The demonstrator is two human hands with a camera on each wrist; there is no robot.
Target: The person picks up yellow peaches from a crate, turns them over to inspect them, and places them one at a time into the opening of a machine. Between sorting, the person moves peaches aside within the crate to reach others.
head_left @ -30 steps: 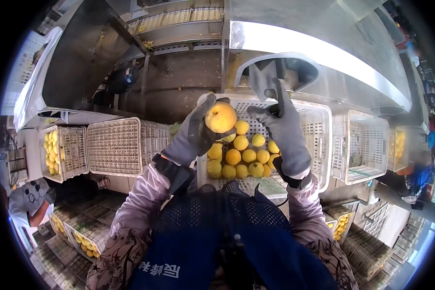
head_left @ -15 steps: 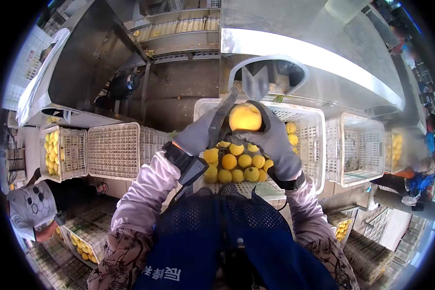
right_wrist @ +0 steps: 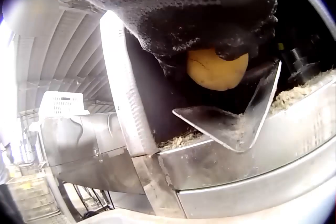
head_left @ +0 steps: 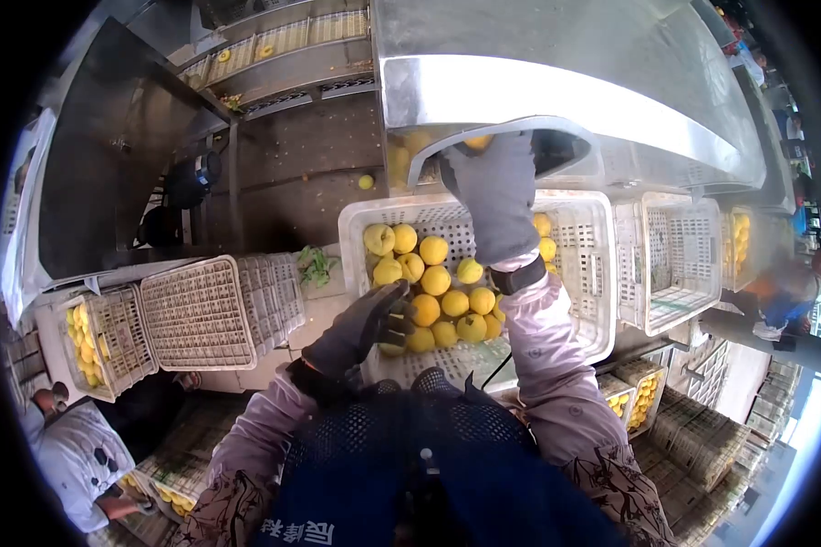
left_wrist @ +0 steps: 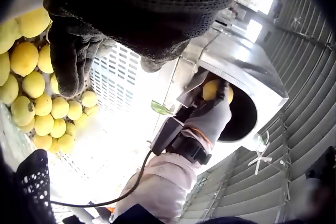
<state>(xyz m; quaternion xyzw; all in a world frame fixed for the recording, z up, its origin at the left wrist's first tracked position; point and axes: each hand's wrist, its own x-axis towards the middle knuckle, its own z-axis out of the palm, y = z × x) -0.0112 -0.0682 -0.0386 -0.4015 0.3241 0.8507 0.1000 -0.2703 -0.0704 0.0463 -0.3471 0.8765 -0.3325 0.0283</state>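
One yellow fruit (right_wrist: 218,71) has just gone from a two-handed hold to the mouth of the metal machine (head_left: 575,89), at twelve o'clock of the white crate (head_left: 594,273); I judge its placing under way. I see the right hand (head_left: 494,196) grasping it just by a V-shaped metal bracket (right_wrist: 232,129), contact unclear; the left hand's (head_left: 351,333) grip is released, fingers slack at the crate's eight o'clock. The visible skin is orange-yellow with a thin dark line.

Fruit (head_left: 455,303) is yellow to orange. Crate (head_left: 588,266) is white, grid-slotted. Gloves (head_left: 497,202) are grey. Sleeves (head_left: 549,342) are pale pink, partly branch-printed. Apron (head_left: 360,479) is dark blue, white-lettered.
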